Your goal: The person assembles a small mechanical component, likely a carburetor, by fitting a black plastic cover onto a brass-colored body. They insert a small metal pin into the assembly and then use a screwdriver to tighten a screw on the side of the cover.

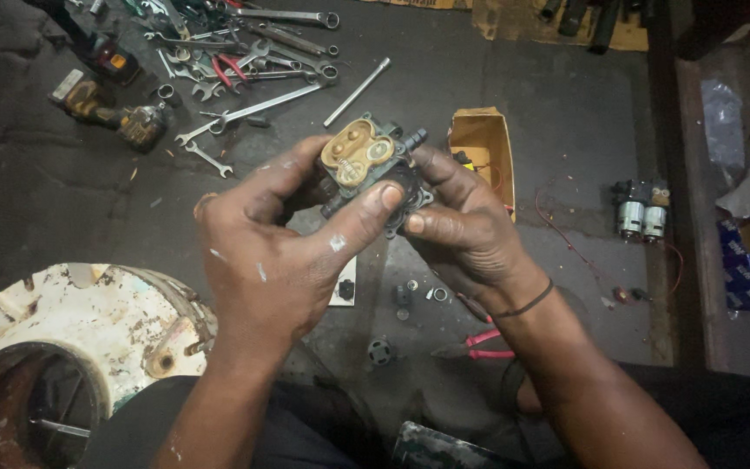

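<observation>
Head view shows a dark, stained workshop floor point(62, 200). Spanners point(245, 61) lie scattered toward its far edge beside a cordless drill point(115, 113), an open yellow carton point(483, 143) sits past the hands, and pink-handled pliers point(483, 343) lie near the close edge. A small dark pump body with a tan diaphragm plate point(362, 156) is held above the floor: the left hand point(271, 260) clasps it, thumb across its front, and the right hand point(462, 221) grips its right side. Its underside is hidden behind the fingers.

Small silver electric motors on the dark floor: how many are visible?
2: small silver electric motors lie side by side, right of the open yellow cardboard box. Others may be hidden.
</observation>
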The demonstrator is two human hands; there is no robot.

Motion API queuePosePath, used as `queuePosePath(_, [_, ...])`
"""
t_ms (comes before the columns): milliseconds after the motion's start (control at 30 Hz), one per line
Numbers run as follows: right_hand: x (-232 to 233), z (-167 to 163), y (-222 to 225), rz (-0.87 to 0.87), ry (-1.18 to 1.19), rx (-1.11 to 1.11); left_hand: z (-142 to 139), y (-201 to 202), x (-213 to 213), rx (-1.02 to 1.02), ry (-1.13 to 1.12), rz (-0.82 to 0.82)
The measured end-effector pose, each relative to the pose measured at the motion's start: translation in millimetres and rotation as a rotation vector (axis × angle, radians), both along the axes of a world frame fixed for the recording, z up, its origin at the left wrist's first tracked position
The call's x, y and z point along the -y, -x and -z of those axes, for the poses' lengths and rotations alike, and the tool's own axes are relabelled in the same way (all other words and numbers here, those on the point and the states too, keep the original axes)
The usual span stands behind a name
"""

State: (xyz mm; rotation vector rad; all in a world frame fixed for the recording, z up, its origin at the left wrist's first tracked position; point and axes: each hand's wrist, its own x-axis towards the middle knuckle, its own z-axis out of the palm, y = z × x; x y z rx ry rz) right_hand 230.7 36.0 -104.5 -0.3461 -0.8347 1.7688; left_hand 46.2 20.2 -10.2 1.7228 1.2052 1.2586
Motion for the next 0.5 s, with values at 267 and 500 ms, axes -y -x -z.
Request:
queuePosePath(267, [-5.6,16.4,-9.6,-0.090,0.003,-0.016,0.2,-0.4,4.4,0.105,0.019,0.040])
queuePosePath(500, [-19.4,152.4,-44.2,-0.223,0.278,-0.073,7.8,1.4,9.3,0.054,-0.021,0.032])
